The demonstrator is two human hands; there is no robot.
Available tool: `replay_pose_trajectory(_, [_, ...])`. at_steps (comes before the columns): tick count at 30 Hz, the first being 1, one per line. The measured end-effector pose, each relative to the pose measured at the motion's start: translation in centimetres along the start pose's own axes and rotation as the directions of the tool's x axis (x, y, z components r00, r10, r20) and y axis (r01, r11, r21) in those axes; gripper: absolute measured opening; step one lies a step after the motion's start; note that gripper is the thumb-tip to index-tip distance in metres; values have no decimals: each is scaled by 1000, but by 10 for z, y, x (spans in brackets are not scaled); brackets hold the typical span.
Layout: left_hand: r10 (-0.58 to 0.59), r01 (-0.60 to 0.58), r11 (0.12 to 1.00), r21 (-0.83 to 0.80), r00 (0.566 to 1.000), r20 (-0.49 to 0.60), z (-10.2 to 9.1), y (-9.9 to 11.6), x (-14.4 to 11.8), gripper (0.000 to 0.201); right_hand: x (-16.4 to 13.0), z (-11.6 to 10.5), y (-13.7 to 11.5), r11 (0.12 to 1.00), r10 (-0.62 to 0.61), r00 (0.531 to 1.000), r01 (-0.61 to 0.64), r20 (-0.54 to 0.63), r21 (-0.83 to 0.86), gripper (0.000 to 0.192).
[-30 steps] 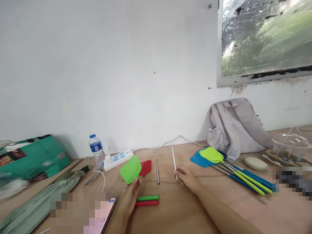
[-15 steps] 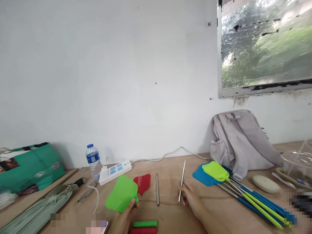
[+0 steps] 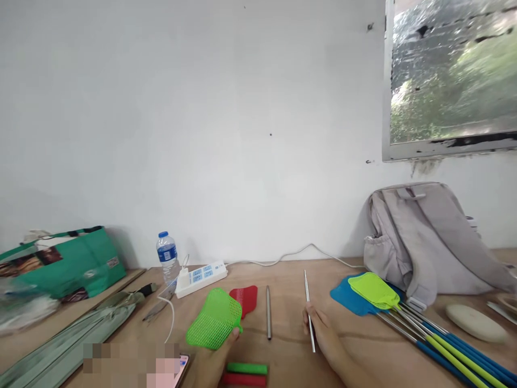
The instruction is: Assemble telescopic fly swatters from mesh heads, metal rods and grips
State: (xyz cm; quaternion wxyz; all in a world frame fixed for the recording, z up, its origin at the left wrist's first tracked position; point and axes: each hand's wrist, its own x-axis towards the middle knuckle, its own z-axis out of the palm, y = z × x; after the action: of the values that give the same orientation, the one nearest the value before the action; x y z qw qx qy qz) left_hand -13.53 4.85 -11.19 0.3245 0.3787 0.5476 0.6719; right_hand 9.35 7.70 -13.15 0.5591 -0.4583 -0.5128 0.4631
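My left hand is closed on the short neck of a green fly swatter head, thumb on top. In my right hand a thin silver metal rod is gripped, slanting with its far tip toward the wall. Between the hands another metal rod lies on the wooden table. A red fly swatter head lies partly behind the green one. Near the front edge rest a green handle tube and a red handle tube.
Several assembled fly swatters lie at right, beside a grey backpack and an oval pale object. At left are a power strip, water bottle, green bag, folded grey-green umbrella and phone.
The view has swung left, so things appear further right. The rod in my right hand has tilted the other way, its far tip now leaning left. My left hand still holds the green head.
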Motion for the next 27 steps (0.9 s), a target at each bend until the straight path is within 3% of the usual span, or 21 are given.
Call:
replay_pose_trajectory(4, [11, -10, 999, 46, 1000, -10, 1, 7, -15, 27, -18, -1, -4, 988, -60, 990, 77, 125, -131, 47])
replay_pose_trajectory(7, [-41, 60, 978, -201, 995, 96, 9, 10, -29, 27, -42, -8, -7, 979, -29, 969, 76, 244, -187, 43])
replay_pose_trajectory(10, [-177, 244, 835, -493, 968, 179, 22, 12, -48, 29, -73, -22, -12, 949, 12, 947, 91, 321, -303, 43])
replay_pose_trajectory(13, [-275, 370, 714, -594, 929, 248, 35, 14, -69, 20, -102, -40, -16, 900, -14, 926, 176, 377, -398, 37])
replay_pose_trajectory(16, [-299, 454, 678, -579, 889, 347, 43, 17, -87, 14, -121, -54, -21, 868, -31, 911, 229, 411, -441, 31])
replay_pose_trajectory(20, [-223, 491, 705, -512, 838, 498, 46, 20, -99, 21, -132, -64, -26, 835, -75, 920, 269, 385, -480, 29])
replay_pose_trajectory(27, [-193, 518, 721, -461, 788, 584, 47, 18, -101, 28, -128, -62, -26, 835, -125, 926, 293, 357, -467, 30])
